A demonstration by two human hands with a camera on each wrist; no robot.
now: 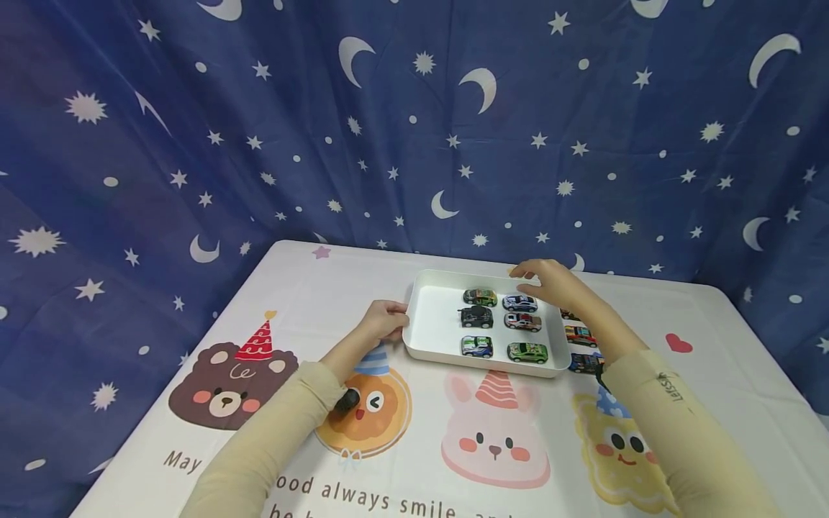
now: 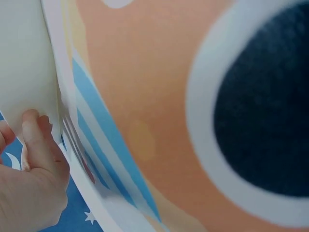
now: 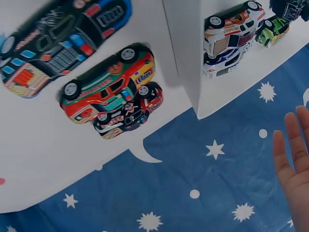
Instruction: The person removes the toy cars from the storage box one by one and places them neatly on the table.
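Note:
A shallow white tray lies on the table and holds several toy cars in two columns, among them a black car and a green car. My left hand grips the tray's left side, the thumb against the outer wall in the left wrist view. Over the back right of the tray hovers my right hand, its fingers apart and nothing between them. To the right of the tray stand three more toy cars: a red and yellow car, a dark blue car and a black and red car.
A white tablecloth with printed animal faces and lettering covers the table. Behind the table's back edge hangs a blue curtain with moons and stars. A small dark object shows beside the left cuff.

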